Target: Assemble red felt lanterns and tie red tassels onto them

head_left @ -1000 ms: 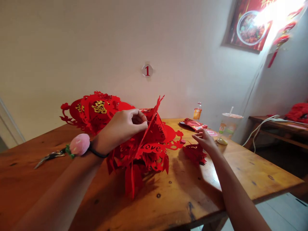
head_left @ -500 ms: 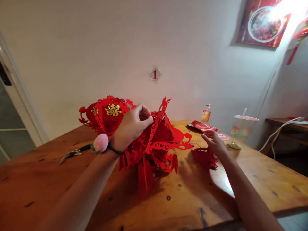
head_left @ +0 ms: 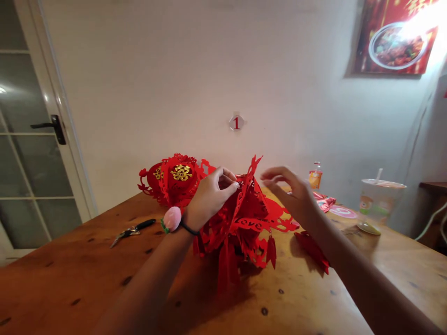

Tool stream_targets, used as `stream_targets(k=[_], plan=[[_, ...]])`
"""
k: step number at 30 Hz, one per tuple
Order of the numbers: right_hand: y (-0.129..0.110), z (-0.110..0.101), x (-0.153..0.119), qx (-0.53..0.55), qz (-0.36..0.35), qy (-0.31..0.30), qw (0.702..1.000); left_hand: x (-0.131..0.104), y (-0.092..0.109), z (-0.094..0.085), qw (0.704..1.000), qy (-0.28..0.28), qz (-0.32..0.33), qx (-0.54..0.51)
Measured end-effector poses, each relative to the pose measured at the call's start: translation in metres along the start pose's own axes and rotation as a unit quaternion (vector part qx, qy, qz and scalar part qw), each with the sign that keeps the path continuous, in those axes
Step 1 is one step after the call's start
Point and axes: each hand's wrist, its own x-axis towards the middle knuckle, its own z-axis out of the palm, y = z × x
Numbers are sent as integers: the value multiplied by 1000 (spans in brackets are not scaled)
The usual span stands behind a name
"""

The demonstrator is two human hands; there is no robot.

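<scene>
In the middle of the table stands a red cut-out lantern (head_left: 249, 224) of thin sheet, with "LOVE" letters along a lower panel and short tassels. My left hand (head_left: 214, 193) closes thumb and forefinger at the lantern's upper edge; the exact spot between the fingertips is partly hidden. My right hand (head_left: 291, 188) hangs just right of the lantern's upright flap, fingers curved, a gap between thumb and forefinger, and nothing visible in them. Behind my left hand sits a second red lantern (head_left: 165, 181) with gold emblems. Folded red pieces (head_left: 312, 251) lie under my right forearm.
Black-handled pliers (head_left: 132, 230) lie on the wooden table (head_left: 87, 279) to the left. On the right are a small orange-labelled bottle (head_left: 315, 177), a red packet (head_left: 324, 202), a pink round card (head_left: 343, 212) and a clear cup (head_left: 379, 204) with a straw.
My right hand has left the folded red pieces and risen leftward to the lantern's right side. My left hand keeps its place at the lantern's edge. The view has shifted slightly.
</scene>
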Motion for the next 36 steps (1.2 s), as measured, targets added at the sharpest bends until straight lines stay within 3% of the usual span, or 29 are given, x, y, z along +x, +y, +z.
stream_targets(k=[3,6,15,36], plan=[[-21,6,32,-51,-81,-156,983,-2,4,-4,1000,-3,-7,-1],[-23,12,41,-104,-112,-205,967,-4,5,-7,1000,8,-9,-6],[0,21,32,-57,-127,-148,979,0,-1,-1,999,34,2,13],[0,15,31,-62,-183,-187,963,-1,2,2,999,45,-9,8]])
